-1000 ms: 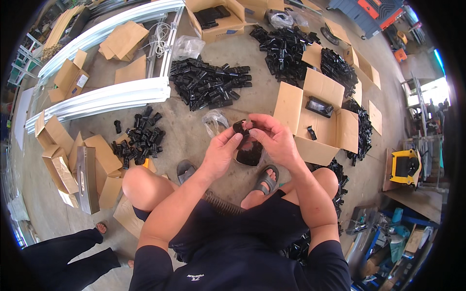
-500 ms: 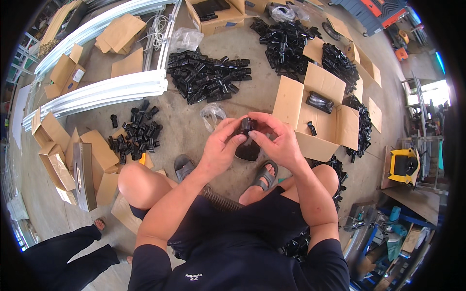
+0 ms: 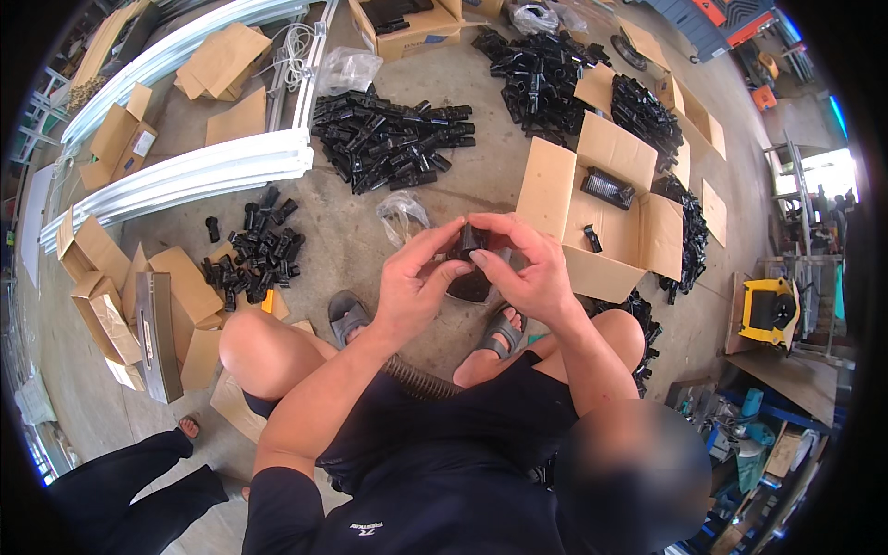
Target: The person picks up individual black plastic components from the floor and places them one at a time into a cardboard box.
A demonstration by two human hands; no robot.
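Observation:
Between both hands, a little above the floor, is a dark cylindrical plastic fitting. My left hand is closed on its left side, with the thumb low and the fingers curling over the far edge. From the other side my right hand grips the same fitting, its thumb pressed to the front and its forefinger across the top. The fingers hide much of the fitting. Just below the hands sits a clear bag with dark contents too small to make out.
Black fittings lie in heaps ahead, at the far right and at the left. An open cardboard box with a few black pieces stands at the right. White metal rails lie at the left. A person's legs show lower left.
Both hands stay nearly in place around the fitting. The fitting has shifted slightly, with the right fingers now covering more of its top. The whole view has moved slightly.

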